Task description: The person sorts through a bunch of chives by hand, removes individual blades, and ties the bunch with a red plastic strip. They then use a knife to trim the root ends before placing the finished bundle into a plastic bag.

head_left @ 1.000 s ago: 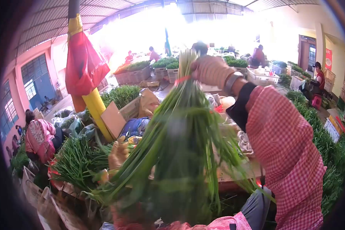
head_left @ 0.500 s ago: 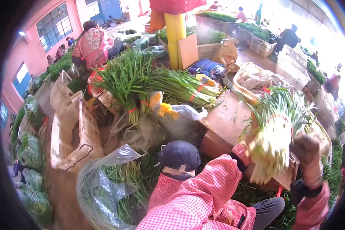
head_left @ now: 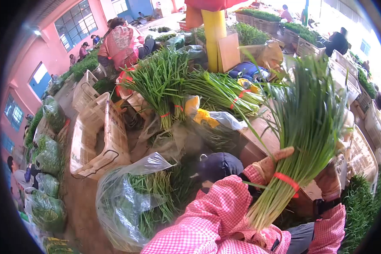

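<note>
A bunch of chives (head_left: 302,127), long and green with paler stems, is held up tilted in front of me, its leaves toward the upper right. A red band (head_left: 286,182) ties its lower stems. My left hand (head_left: 271,164) grips the left side just above the band, thumb up and the other fingers hidden behind the stalks. My right hand (head_left: 328,180) is against the right side, its fingers partly hidden by the leaves. Below the bunch, a brown board (head_left: 258,129) shows in part. A dark blue cap-like thing (head_left: 220,165) is beside my left sleeve.
Banded bunches (head_left: 161,84) lie ahead, near a yellow post (head_left: 214,38). An open plastic bag (head_left: 122,207) of loose stalks is at the left front, beside a whitish crate (head_left: 99,139). Filled bags (head_left: 48,186) line the left; crates (head_left: 360,154) stand right. Another person (head_left: 120,44) sits ahead.
The bunch has turned from stem ends toward me to leaves upright, showing its red band. My right hand has moved from a raised fist to the bunch's side. The view has shifted left.
</note>
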Demonstrator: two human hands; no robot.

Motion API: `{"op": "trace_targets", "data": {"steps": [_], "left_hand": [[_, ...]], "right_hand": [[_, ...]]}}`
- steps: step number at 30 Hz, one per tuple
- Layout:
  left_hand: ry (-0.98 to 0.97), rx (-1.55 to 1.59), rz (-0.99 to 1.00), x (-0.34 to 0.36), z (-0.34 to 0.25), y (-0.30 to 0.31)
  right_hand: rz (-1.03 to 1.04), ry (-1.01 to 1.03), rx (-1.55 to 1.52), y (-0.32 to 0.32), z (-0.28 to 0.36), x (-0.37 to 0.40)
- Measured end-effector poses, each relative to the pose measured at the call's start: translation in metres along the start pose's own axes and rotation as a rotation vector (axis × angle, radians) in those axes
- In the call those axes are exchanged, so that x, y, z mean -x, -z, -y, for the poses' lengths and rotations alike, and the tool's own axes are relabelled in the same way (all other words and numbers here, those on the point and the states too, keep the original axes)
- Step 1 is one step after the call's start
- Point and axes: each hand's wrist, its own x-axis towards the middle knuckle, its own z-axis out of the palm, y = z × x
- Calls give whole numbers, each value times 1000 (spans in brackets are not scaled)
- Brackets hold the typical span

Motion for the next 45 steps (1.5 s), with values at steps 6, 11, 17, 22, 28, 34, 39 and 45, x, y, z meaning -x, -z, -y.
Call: {"op": "trace_targets", "data": {"steps": [6,11,17,22,28,34,39,45], "left_hand": [[-252,-58,-161,9,-44,18],[-391,115,56,50,-109,21],[-578,-147,159,70,-193,20],[-613,-709,-188,101,-229,21],[-972,-629,-291,160,-229,21],[-1192,-793,-490,233,-283,27],[-1299,-685,-997,273,-381,65],[-1180,-360,-1469,378,-373,230]], "right_hand": [[-36,133,-169,-15,-26,-66],[-47,227,54,-51,-23,-129],[79,452,210,-105,-26,-220],[-6,305,200,-182,-59,-240],[65,326,268,-229,-125,-271],[327,99,122,-305,-163,-299],[322,164,376,-316,-256,-402],[227,29,518,-225,-292,-340]]}}
